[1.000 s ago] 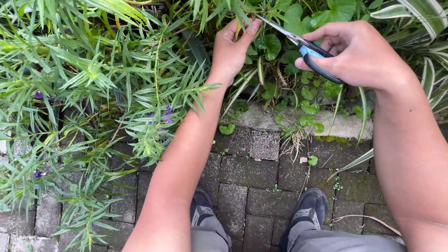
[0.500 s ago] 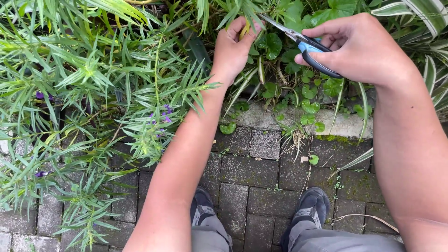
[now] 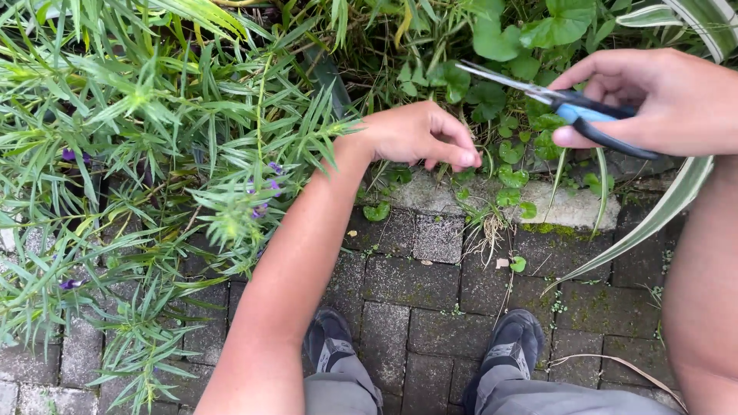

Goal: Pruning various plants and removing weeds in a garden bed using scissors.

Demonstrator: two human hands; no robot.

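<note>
Right hand grips scissors; left hand pinches stem.

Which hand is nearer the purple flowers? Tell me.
Left. The left hand hangs just right of the purple flowers; the right hand, holding scissors, is far off to the right.

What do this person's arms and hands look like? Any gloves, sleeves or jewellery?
Both arms are bare as far as the picture shows: no sleeves in view. The left hand and right hand wear no gloves, and no rings, watch or bracelets can be seen. Fingernails are short and unpainted.
</note>
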